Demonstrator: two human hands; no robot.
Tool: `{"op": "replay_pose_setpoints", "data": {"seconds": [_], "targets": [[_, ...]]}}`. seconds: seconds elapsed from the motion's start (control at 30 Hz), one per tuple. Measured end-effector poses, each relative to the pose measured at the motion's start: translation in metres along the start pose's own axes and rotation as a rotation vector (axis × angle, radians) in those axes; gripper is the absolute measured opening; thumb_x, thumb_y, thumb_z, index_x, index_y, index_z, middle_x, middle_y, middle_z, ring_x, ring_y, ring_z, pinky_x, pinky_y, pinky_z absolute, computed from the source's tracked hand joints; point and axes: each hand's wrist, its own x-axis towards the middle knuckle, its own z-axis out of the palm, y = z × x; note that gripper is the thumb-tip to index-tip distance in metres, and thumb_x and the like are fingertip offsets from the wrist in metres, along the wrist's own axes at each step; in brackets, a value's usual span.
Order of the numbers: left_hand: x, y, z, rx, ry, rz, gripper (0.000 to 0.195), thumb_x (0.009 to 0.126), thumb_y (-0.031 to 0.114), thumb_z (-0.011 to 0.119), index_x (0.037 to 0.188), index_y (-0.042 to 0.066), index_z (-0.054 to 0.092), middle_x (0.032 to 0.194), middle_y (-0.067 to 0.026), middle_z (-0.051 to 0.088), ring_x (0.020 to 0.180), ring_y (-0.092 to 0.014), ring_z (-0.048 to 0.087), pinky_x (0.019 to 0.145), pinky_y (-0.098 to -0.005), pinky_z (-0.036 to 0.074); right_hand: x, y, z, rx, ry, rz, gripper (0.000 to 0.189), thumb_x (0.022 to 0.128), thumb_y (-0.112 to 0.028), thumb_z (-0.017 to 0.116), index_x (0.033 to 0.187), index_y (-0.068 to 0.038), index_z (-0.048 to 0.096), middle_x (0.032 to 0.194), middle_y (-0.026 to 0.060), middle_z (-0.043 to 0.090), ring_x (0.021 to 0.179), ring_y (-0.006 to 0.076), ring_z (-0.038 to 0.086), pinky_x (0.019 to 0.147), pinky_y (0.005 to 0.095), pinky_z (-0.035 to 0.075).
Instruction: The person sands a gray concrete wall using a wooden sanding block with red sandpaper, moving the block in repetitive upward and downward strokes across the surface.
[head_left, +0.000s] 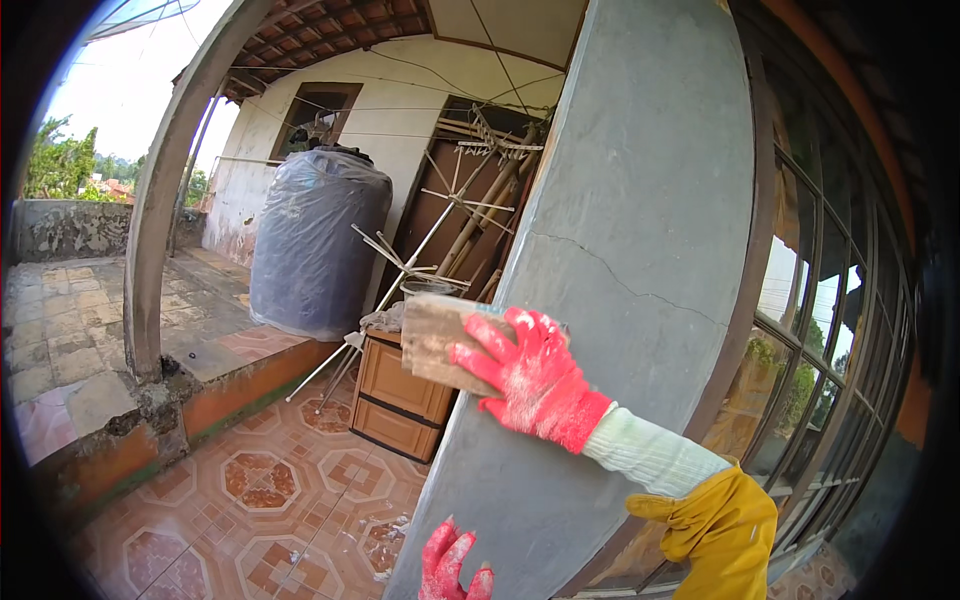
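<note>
My right hand (525, 375), in a red-coated glove with a pale cuff and dusted white, grips a flat, worn rectangular block (442, 341), its fingers spread over the face. The block is at the left edge of a grey plastered wall (637, 187), and I cannot tell whether it touches it. A thin crack runs across the wall above the hand. At the bottom edge shows my left hand (456, 562), in a matching red glove, fingers apart and nothing seen in them, low beside the wall's corner; its palm is cut off by the frame.
Left of the wall stand a brown drawer cabinet (397, 397), a folding metal drying rack (412, 262) and a large plastic-wrapped barrel (319, 240). A post (161, 195) rises from a raised ledge. White flecks lie on the tiled floor (300, 517). Glass windows (795, 292) line the right.
</note>
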Motion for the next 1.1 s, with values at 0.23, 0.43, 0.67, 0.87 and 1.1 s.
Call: {"op": "replay_pose_setpoints", "data": {"seconds": [0.23,0.43,0.67,0.87,1.1], "targets": [[0.004,0.001,0.006,0.009,0.009,0.003,0.051,0.091,0.006,0.062,0.140,0.002,0.048,0.143,-0.0249,0.047,0.135,-0.043,0.044,0.112,-0.0500,0.036,0.038,0.105,-0.040,-0.167,0.415,0.701,0.073,0.078,-0.042,0.076,0.144,-0.024,0.050,0.152,0.0067,0.038,0.126,0.0405,0.041,0.106,0.0542,0.037],[-0.001,0.005,0.000,0.001,0.013,-0.007,0.051,0.091,0.006,0.063,0.139,0.002,0.049,0.143,-0.0246,0.047,0.136,-0.042,0.043,0.113,-0.0494,0.036,-0.013,-0.025,0.008,0.008,-0.095,-0.247,0.080,0.081,-0.054,0.072,0.151,-0.029,0.042,0.160,0.0055,0.031,0.133,0.0392,0.039,0.113,0.0570,0.030],[0.003,0.005,0.003,0.034,-0.042,-0.042,0.051,0.091,0.006,0.062,0.140,0.001,0.048,0.144,-0.0245,0.046,0.136,-0.043,0.043,0.113,-0.0494,0.035,0.027,0.126,-0.045,-0.148,0.434,0.663,0.072,0.077,-0.041,0.076,0.143,-0.024,0.051,0.150,0.0066,0.040,0.122,0.0393,0.044,0.102,0.0557,0.038],[0.001,0.014,-0.007,0.050,-0.006,0.010,0.049,0.093,0.009,0.061,0.139,0.000,0.049,0.143,-0.0242,0.047,0.135,-0.043,0.043,0.113,-0.0492,0.035,-0.054,-0.058,0.038,0.087,0.056,-0.068,0.080,0.073,-0.045,0.077,0.146,-0.026,0.049,0.156,0.0076,0.038,0.129,0.0418,0.044,0.109,0.0590,0.035],[-0.004,0.011,-0.006,0.097,-0.055,0.027,0.049,0.092,0.007,0.061,0.139,0.000,0.049,0.144,-0.0253,0.046,0.135,-0.043,0.043,0.112,-0.0487,0.036,-0.051,0.025,-0.011,0.038,0.229,0.267,0.079,0.067,-0.041,0.082,0.139,-0.024,0.056,0.152,0.0071,0.041,0.128,0.0407,0.041,0.104,0.0585,0.038]]}}
